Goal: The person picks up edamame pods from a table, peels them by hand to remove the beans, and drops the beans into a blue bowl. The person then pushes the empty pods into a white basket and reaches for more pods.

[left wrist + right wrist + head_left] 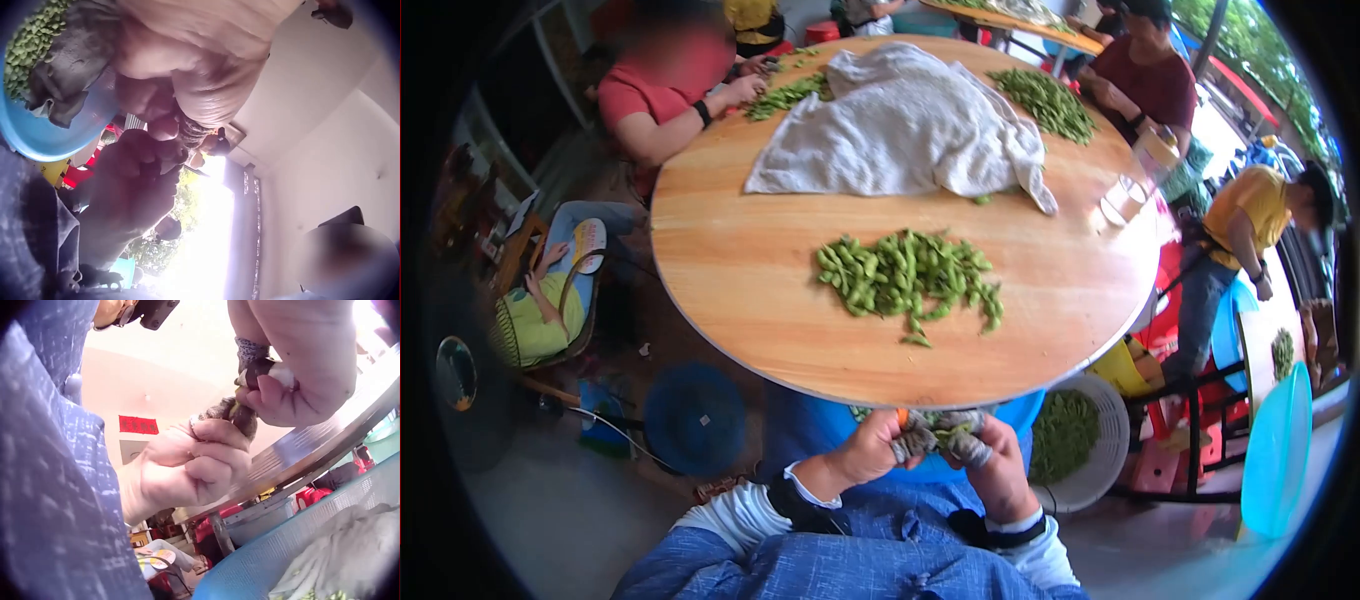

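Blue garment (pixel 830 568) nearest. Beyond, in grip of left hand (pixel 870 448) and right hand (pixel 1000 465) — pinched from both sides — one green pod (pixel 946 435), partly hidden, near blue basin (pixel 59 139). Apparently mid-shelling; likely calls next for splitting pod, emptying it into basin.

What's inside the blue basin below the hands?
The blue basin holds shelled green beans and a crumpled grey cloth. Whatever lies under the cloth can't be seen; it's covered.

Glossy wooden tabletop (pixel 730 260); rough, matt cloth towel (pixel 910 130)
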Tool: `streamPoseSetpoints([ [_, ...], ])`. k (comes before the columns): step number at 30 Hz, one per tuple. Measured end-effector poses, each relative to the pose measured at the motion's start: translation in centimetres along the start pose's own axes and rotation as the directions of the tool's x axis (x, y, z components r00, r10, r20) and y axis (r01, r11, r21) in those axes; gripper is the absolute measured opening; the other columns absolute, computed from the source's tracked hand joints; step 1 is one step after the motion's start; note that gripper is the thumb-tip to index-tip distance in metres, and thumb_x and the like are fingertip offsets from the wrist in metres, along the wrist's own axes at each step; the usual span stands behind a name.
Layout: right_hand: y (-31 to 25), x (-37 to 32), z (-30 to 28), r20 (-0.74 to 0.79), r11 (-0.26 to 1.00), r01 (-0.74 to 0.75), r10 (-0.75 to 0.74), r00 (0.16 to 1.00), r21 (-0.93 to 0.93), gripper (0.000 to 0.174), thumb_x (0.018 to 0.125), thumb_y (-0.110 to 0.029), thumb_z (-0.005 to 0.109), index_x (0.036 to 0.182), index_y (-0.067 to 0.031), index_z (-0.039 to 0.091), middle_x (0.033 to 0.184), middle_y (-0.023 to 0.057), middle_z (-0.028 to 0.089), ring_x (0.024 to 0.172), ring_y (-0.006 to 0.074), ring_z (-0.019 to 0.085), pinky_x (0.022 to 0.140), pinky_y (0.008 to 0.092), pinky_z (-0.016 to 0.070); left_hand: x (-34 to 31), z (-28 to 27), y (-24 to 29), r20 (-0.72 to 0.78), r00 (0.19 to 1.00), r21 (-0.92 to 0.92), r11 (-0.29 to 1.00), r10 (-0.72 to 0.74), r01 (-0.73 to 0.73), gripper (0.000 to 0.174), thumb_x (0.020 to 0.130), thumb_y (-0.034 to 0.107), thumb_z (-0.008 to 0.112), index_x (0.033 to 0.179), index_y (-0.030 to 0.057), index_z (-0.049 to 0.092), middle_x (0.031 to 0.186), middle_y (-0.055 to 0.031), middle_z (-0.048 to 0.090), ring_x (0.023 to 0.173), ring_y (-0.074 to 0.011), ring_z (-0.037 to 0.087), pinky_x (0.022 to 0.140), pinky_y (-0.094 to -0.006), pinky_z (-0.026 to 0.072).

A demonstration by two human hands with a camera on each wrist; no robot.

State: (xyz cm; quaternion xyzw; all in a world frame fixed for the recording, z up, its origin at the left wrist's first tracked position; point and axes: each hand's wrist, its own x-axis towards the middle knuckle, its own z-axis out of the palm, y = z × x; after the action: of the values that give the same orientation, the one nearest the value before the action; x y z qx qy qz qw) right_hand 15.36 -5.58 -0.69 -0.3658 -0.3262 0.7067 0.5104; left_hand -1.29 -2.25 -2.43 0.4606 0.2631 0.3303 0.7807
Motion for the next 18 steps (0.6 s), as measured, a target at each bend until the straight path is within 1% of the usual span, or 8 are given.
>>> streamPoseSetpoints([
  [2,0.1,0.2,-0.3,0.048,0.98,-0.125,0.119,0.992,0.154,0.028,0.074,-0.024,0.062,0.088,-0.0011,0.055,0.069,0.0037,0.055,0.058,0.0107,0.047,0.05,0.0213,0.0347,-0.2,0.0,0.3,0.047,0.998,-0.011,0.999,0.033,-0.033,0.028,0.081,0.03,0.055,0.083,0.0023,0.056,0.06,0.0011,0.049,0.052,-0.0065,0.044,0.047,-0.0186,0.0332],
  [5,0.0,0.5,-0.6,0.133,0.927,-0.226,0.194,0.972,0.3,0.026,0.075,-0.024,0.061,0.087,-0.0013,0.056,0.07,0.0043,0.056,0.059,0.0105,0.049,0.05,0.0207,0.0356,-0.2,0.2,0.5,0.073,0.995,-0.014,0.998,0.069,-0.069,0.014,0.085,0.011,0.049,0.076,0.0016,0.055,0.063,0.0012,0.05,0.054,-0.0052,0.044,0.048,-0.0196,0.0346],
  [8,-0.1,0.0,-0.7,-0.011,0.997,-0.024,0.023,1.0,-0.072,0.016,0.078,-0.012,0.057,0.09,-0.0009,0.057,0.074,0.0031,0.058,0.062,0.009,0.05,0.053,0.0213,0.0393,0.2,0.8,2.5,0.025,0.997,0.132,0.989,-0.076,0.072,0.01,0.083,0.006,0.047,0.081,0.0005,0.056,0.067,0.0016,0.051,0.058,-0.0047,0.045,0.05,-0.0193,0.0348],
  [9,-1.4,-0.1,0.9,-0.026,0.99,0.028,-0.032,0.999,-0.14,0.017,0.078,-0.006,0.058,0.093,0.0005,0.056,0.078,0.0028,0.059,0.069,0.0098,0.053,0.06,0.0238,0.044,0.2,0.7,2.3,-0.007,0.996,0.112,0.99,-0.085,0.086,0.01,0.083,0.006,0.047,0.083,0.0006,0.056,0.069,0.0018,0.052,0.059,-0.0046,0.045,0.05,-0.0188,0.0347],
  [11,-0.2,0.0,0.9,-0.028,0.94,0.115,-0.131,0.991,-0.322,0.018,0.077,-0.004,0.058,0.094,0.0017,0.056,0.08,0.0033,0.06,0.073,0.01,0.054,0.063,0.0248,0.0448,0.1,0.4,1.4,-0.065,0.992,0.07,0.991,-0.11,0.115,0.011,0.082,0.004,0.046,0.087,0.0008,0.055,0.071,0.0022,0.052,0.061,-0.0043,0.044,0.052,-0.0178,0.0344],
  [15,0.2,-0.2,1.2,0.057,0.675,0.273,-0.324,0.944,-0.685,0.021,0.072,0.002,0.059,0.093,0.002,0.057,0.079,0.0075,0.06,0.071,0.0151,0.057,0.063,0.0254,0.045,-0.1,0.1,0.4,-0.051,0.991,-0.004,0.992,-0.123,0.123,0.013,0.083,0.01,0.048,0.094,0.0075,0.054,0.07,0.0037,0.049,0.055,-0.0027,0.037,0.048,-0.0159,0.0282],
  [17,-0.3,-0.1,1.8,0.145,0.502,0.351,-0.405,0.903,-0.791,0.022,0.07,0.004,0.059,0.092,0.0004,0.058,0.076,0.0109,0.059,0.069,0.0161,0.057,0.06,0.0258,0.0452,-0.3,-0.4,-0.6,-0.057,0.986,-0.108,0.983,-0.157,0.15,0.014,0.082,0.009,0.048,0.095,0.0081,0.053,0.071,0.0046,0.048,0.056,-0.0027,0.037,0.049,-0.0159,0.0286],
  [18,-0.3,0.0,1.8,0.156,0.487,0.363,-0.415,0.897,-0.795,0.021,0.07,0.003,0.059,0.092,0.0011,0.058,0.076,0.01,0.059,0.069,0.0161,0.057,0.06,0.0263,0.0452,-0.3,-0.4,-0.8,-0.069,0.986,-0.101,0.985,-0.149,0.142,0.014,0.082,0.009,0.048,0.095,0.0081,0.053,0.072,0.0046,0.048,0.057,-0.0027,0.037,0.049,-0.0162,0.029],
])
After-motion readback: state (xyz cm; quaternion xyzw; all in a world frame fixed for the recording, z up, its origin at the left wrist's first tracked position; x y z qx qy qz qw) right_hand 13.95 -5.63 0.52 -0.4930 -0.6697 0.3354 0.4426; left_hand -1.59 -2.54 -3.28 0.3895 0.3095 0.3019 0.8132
